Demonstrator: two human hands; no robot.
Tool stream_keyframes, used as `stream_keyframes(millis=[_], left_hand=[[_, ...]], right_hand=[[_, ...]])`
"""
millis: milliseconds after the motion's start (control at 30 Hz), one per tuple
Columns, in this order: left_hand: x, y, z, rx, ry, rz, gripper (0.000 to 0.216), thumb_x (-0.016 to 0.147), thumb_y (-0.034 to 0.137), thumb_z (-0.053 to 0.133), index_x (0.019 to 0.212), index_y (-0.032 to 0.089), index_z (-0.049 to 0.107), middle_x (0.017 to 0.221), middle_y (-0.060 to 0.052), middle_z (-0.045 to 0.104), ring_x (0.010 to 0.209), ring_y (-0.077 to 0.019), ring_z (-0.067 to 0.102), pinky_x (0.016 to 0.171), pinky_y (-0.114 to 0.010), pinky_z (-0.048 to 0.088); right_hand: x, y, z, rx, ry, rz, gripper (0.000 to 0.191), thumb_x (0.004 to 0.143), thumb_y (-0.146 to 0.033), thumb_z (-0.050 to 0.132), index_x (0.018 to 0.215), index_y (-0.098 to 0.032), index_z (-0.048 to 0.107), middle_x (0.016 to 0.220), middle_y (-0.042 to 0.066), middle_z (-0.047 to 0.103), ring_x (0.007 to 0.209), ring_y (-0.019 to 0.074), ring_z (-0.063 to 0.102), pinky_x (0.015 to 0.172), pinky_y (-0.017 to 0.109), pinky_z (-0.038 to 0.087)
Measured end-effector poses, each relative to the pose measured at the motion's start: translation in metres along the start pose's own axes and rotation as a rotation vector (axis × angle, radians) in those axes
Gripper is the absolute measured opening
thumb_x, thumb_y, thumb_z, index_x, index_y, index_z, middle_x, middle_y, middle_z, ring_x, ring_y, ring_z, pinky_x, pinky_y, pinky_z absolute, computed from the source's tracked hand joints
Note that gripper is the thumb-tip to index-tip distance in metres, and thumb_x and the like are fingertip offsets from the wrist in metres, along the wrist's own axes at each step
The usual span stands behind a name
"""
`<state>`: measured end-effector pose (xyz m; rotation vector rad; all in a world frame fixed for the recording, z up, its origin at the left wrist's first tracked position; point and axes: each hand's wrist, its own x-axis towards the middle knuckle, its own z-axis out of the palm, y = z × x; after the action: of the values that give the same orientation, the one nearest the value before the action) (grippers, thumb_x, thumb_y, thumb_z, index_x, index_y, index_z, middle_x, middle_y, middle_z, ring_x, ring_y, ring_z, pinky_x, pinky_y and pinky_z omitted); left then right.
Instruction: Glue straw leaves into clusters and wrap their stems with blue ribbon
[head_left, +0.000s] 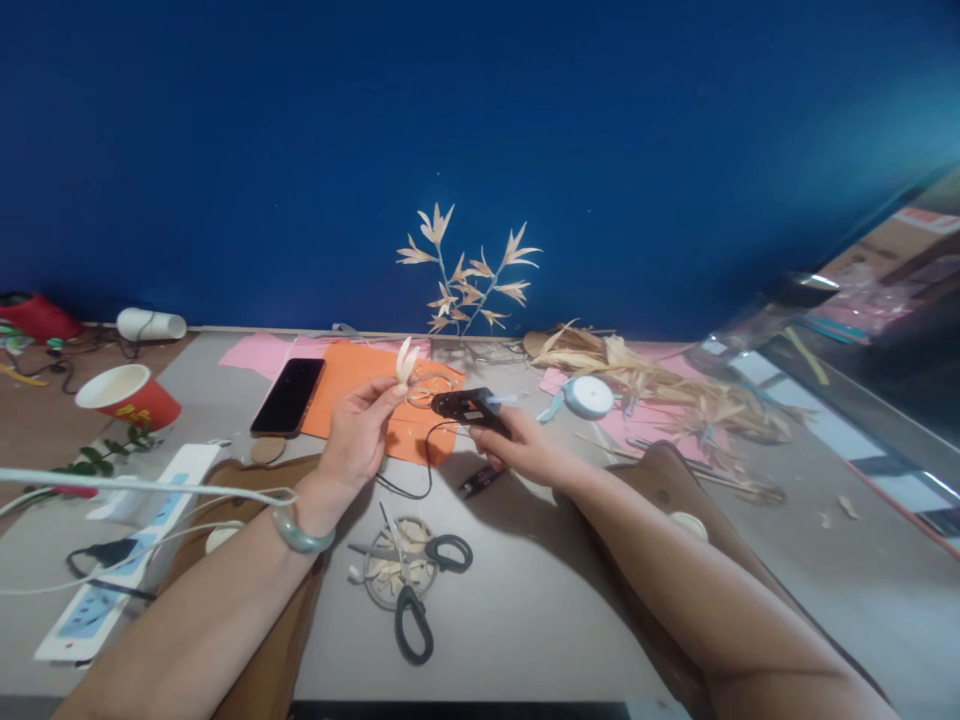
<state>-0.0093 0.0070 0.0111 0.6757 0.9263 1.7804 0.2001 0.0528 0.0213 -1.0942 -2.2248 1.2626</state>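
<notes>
Pinched in the fingertips of my left hand (361, 425) is a small pale husk flower (406, 362), its petals pointing up. My right hand (529, 447) grips a black hot glue gun (466, 405), its nozzle aimed left toward the flower. A translucent glue stick shows at the gun's back end, and a thin black cord runs down from it. Below both hands, open scissors (411, 580) with black handles lie across a round dish (382, 590) of pale scraps. Beneath the flower and gun spreads an orange sheet (360, 375).
Branches of finished husk flowers (469, 275) stand against the blue wall. Dried husks (660, 385) and a ribbon spool (589, 397) lie to the right. At left are a phone (289, 396), a red paper cup (135, 398) and a power strip (135, 555) with cables.
</notes>
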Motion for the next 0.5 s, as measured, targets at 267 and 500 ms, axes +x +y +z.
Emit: stream_keyframes(millis=[267,500], left_hand=[[0.0023,-0.0050,-0.0045,0.047,0.026,0.078,0.020,0.059,0.023,0.083,0.075,0.016,0.073,0.074,-0.001,0.072,0.075,-0.0121,0.064,0.084,-0.028,0.047],[0.0029,-0.0035,-0.0073,0.134,0.085,0.206,0.018,0.063,0.023,0.081,0.078,0.017,0.073,0.078,0.000,0.071,0.078,-0.0112,0.063,0.084,-0.027,0.047]], right_hand=[[-0.0046,-0.0087,0.0028,-0.027,0.004,0.003,0.023,0.086,-0.036,0.053,0.075,-0.017,0.054,0.054,0.000,0.058,0.049,0.0130,0.055,0.049,0.024,0.041],[0.0042,0.0004,0.0077,0.273,0.098,0.187,0.022,0.085,-0.040,0.055,0.085,-0.018,0.052,0.060,-0.001,0.061,0.043,0.0109,0.055,0.042,0.022,0.042]])
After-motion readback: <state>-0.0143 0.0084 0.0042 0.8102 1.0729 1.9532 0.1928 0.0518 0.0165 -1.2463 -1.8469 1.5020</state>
